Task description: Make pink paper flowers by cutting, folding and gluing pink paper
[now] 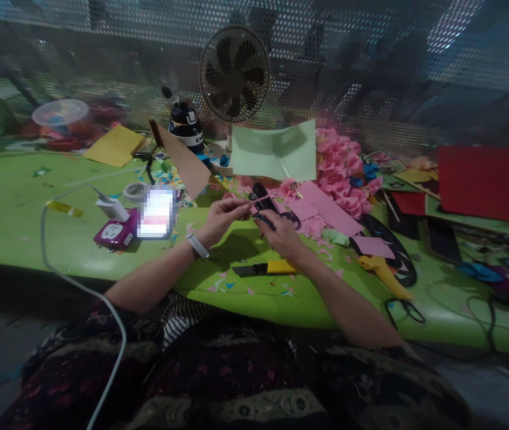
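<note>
Fine handling of a narrow pink strip (pixel 261 199) above a green table (pixel 17 209). The left hand (pixel 225 216) pinches the near end of the strip between thumb and forefinger, its other fingers folded behind; the right hand (pixel 282 236), just beside it, appears curled about a dark tool (pixel 269 221), possibly scissors (the fingertips are blurred, and the exact grip cannot be told). The strip itself projects rightward from the left fingertips, crossing in front of a black object (pixel 261 192) beyond both hands. Good practice at this step probably lies in a light, flat pinch close to the working edge, since thin paper of this kind is likely to crease or twist under a firm squeeze. Steady forearms, with the left hand turning the paper and the right moving little, should favour a clean line. The yellow-handled cutter (pixel 281 267), lying just nearer the body than the right hand with its blade directed leftward, merits care: wrists are best raised clear of it. Pink sheets (pixel 330 209) lie to the right of the hands, pink paper petals (pixel 337 164) farther beyond.
</note>
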The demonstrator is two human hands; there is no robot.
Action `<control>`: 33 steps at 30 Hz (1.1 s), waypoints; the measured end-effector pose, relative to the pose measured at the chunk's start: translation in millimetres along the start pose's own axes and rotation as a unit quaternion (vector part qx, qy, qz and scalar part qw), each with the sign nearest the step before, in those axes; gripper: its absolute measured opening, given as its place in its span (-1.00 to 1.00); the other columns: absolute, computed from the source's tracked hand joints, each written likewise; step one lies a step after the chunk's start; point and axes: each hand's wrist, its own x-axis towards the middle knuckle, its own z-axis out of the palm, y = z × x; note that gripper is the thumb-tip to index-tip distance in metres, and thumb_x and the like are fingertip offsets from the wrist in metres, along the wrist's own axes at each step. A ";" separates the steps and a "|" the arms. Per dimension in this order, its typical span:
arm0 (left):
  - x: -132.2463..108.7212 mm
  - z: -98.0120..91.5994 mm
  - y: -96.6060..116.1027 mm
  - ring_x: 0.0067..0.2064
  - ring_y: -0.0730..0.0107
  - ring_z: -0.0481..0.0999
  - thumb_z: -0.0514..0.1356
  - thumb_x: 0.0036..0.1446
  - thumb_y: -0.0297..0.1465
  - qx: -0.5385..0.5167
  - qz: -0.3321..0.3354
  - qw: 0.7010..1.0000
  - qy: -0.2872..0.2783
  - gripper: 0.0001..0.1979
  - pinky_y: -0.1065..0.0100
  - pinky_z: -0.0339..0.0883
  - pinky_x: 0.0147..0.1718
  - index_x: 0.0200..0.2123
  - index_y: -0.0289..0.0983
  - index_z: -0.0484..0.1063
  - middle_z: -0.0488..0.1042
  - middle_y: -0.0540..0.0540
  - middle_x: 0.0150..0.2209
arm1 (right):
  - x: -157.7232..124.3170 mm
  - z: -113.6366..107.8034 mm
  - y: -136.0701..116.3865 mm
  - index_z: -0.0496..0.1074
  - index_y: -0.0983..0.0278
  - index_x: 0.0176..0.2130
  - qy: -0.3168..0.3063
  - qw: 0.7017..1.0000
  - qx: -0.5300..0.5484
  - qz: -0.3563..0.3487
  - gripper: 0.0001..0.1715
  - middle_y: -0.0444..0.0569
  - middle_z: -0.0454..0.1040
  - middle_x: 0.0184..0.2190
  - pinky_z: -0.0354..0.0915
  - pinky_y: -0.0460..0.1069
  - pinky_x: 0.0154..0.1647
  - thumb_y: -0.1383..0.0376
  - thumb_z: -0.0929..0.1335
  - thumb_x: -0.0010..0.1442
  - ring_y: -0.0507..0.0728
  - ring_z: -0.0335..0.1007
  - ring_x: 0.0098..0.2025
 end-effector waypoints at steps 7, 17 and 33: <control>1.7 -2.4 -2.0 -0.44 0.50 0.49 0.50 -0.21 -0.14 0.032 0.005 0.999 0.014 -0.63 0.37 0.42 -0.34 -0.45 -0.31 0.59 0.56 -0.05 -0.48 | 1.4 -1.9 2.2 0.47 0.28 -0.02 -0.006 1.000 -0.008 0.008 -0.53 -0.02 0.56 -0.37 0.28 -0.02 -0.33 0.01 0.23 0.37 0.11 0.46 -0.43; -3.5 3.5 1.1 -0.45 0.49 0.47 0.49 -0.20 -0.11 0.036 0.016 0.999 -0.001 -0.63 0.37 0.41 -0.36 -0.43 -0.29 0.61 0.56 -0.06 -0.47 | 1.3 -0.6 9.4 0.48 0.25 0.04 -0.005 0.999 -0.048 -0.005 -0.57 0.04 0.60 -0.27 0.33 0.01 -0.26 0.08 0.24 0.38 0.20 0.54 -0.25; -5.5 4.0 2.1 -0.46 0.50 0.45 0.50 -0.19 -0.12 0.047 0.014 0.999 -0.009 -0.65 0.37 0.39 -0.40 -0.45 -0.28 0.61 0.54 -0.05 -0.50 | 0.3 -1.4 3.0 0.47 0.21 0.07 -0.025 0.999 -0.026 -0.001 -0.60 0.05 0.60 -0.10 0.36 0.01 -0.28 0.12 0.24 0.38 0.17 0.54 -0.27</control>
